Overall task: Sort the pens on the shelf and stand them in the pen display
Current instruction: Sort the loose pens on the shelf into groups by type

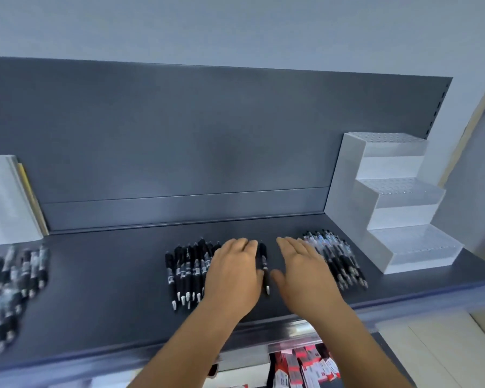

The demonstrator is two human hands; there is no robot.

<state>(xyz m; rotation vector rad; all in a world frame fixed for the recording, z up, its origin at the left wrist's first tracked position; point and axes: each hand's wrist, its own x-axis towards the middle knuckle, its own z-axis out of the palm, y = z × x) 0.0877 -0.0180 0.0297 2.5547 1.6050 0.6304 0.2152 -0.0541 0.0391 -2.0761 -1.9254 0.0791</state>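
Dark grey shelf (pixel 123 303), 3 pen groups flat on it: blurred pile far L (pixel 14 281), black row mid (pixel 188 270), clear-barrel row R (pixel 336 259), one lone black pen (pixel 264 266) between, white stepped pen display (pixel 389 208) far R, white box (pixel 3 200) back L

Three groups of black pens (pixel 186 271) lie flat on the shelf (pixel 109 275) beside a white stepped display (pixel 389 203).

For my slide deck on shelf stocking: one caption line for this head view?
Both hands, left and right, flat over pen groups on the shelf; tiered pen display empty.
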